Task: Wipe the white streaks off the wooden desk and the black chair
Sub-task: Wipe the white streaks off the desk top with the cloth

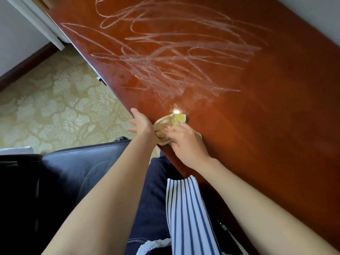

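Most white streaks lie unwiped on our wooden desk; our right hand grips the cloth, left hand rests loose-fingered at the edge; next we reach up into them.

The wooden surface is smooth, glossy red-brown varnish mirroring a spot of light, the white streaks on it look dull and chalky, the crumpled yellowish cloth is soft and matt, and the black chair has a faint leathery sheen.
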Motion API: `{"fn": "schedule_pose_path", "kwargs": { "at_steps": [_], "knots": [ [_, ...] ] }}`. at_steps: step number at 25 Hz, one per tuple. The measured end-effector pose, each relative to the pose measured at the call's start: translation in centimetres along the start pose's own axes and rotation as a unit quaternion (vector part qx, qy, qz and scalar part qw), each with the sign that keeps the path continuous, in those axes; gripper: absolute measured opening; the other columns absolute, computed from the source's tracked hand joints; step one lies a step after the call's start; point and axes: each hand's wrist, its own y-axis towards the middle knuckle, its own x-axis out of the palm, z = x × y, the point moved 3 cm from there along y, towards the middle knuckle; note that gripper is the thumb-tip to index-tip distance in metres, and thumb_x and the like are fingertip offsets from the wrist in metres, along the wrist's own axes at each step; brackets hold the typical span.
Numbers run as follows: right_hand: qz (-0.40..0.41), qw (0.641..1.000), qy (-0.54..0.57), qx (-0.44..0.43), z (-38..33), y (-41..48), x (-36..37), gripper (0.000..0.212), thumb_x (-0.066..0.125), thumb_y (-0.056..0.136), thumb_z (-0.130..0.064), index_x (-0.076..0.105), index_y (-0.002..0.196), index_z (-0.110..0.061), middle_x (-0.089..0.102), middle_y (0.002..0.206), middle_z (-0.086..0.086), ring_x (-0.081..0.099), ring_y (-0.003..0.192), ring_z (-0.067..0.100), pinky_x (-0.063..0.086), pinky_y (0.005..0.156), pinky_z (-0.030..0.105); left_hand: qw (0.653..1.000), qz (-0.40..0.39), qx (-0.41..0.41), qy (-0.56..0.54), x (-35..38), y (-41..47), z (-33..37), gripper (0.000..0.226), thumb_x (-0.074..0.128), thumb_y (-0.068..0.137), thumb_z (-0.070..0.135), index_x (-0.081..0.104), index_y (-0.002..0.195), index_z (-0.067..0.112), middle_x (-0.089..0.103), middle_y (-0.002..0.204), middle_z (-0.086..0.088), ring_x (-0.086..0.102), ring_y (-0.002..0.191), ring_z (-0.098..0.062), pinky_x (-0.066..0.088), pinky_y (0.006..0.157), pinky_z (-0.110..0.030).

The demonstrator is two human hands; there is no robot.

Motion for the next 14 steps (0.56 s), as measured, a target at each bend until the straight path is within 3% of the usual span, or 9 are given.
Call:
{"fn": "schedule_pose_path", "kwargs": {
  "at_steps": [3, 6, 8, 11, 14],
  "knots": [
    [-0.029, 1.000, 0.000, 0.001, 1.4, -2.6, -1.4, 0.022, 0.069, 0.073, 0.002, 0.075, 0.082, -0.017, 0.071, 0.100, -0.005, 0.061, 0.096, 0.020, 0.053, 0.080, 0.036, 1.000, 0.020, 0.018, 0.016, 0.6, -3.6, 1.1, 0.093, 0.026, 0.072, 0.078, 0.020, 0.151, 0.030, 0.019, 0.158, 0.004, 0.025, 0.142, -0.027, 0.021, 0.114, -0.051],
    [-0.012, 0.999, -0.024, 0.022, 3.2, -3.3, -3.7, 0.022, 0.072, 0.072, 0.000, 0.075, 0.080, -0.021, 0.071, 0.099, -0.006, 0.061, 0.094, 0.020, 0.052, 0.079, 0.031, 1.000, 0.019, 0.001, -0.022, 0.4, -3.1, 1.0, 0.076, 0.023, 0.088, 0.072, 0.030, 0.149, 0.026, 0.030, 0.154, 0.000, 0.030, 0.140, -0.028, 0.023, 0.113, -0.048],
    [-0.002, 0.998, -0.035, 0.051, 4.5, -2.7, -5.0, 0.022, 0.071, 0.075, -0.001, 0.076, 0.081, -0.021, 0.071, 0.102, -0.004, 0.059, 0.096, 0.021, 0.051, 0.080, 0.033, 0.999, 0.002, -0.012, -0.030, 0.4, -2.6, 1.1, 0.087, 0.022, 0.078, 0.082, 0.036, 0.146, 0.029, 0.036, 0.152, -0.001, 0.033, 0.138, -0.029, 0.023, 0.112, -0.050],
    [0.038, 0.991, -0.042, 0.118, 6.7, 0.0, -7.0, 0.020, 0.066, 0.079, -0.002, 0.075, 0.086, -0.019, 0.069, 0.109, 0.000, 0.056, 0.105, 0.025, 0.046, 0.089, 0.036, 0.999, 0.011, -0.018, 0.029, -0.2, 0.0, 0.4, 0.120, 0.026, 0.036, 0.091, 0.038, 0.143, 0.039, 0.033, 0.153, 0.006, 0.029, 0.140, -0.027, 0.017, 0.112, -0.054],
    [0.092, 0.978, -0.047, 0.183, 7.8, 3.8, -8.2, 0.020, 0.062, 0.083, -0.005, 0.074, 0.090, -0.019, 0.066, 0.114, 0.002, 0.054, 0.110, 0.025, 0.042, 0.089, 0.029, 0.998, -0.017, -0.021, 0.048, -0.4, 0.4, 0.0, 0.116, 0.039, 0.036, 0.092, 0.038, 0.141, 0.041, 0.032, 0.154, 0.004, 0.031, 0.139, -0.028, 0.021, 0.110, -0.055]
  ]
}}
